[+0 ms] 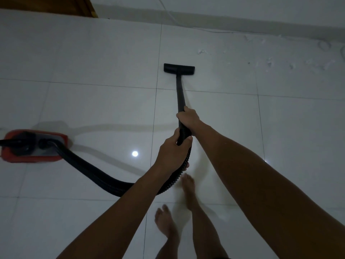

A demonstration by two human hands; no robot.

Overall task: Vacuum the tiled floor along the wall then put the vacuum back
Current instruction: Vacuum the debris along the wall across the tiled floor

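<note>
A black vacuum wand [180, 94] slants down to a flat black floor nozzle [179, 68] resting on the white tiled floor [104, 58]. My right hand [187, 117] grips the wand's lower end. Just below it, my left hand [172, 150] grips the ribbed black hose [97, 174]. The hose curves left across the tiles to the red and grey vacuum body [33, 145] at the left edge. White dust and debris [268, 62] lie scattered on the tiles near the wall [242, 8], to the right of the nozzle.
My bare feet [166, 223] stand on the tiles below my hands. A thin white cable [169, 14] runs down the wall and along its base. A brown wooden door frame [46, 5] sits at the top left. A ceiling light reflects off the glossy tiles.
</note>
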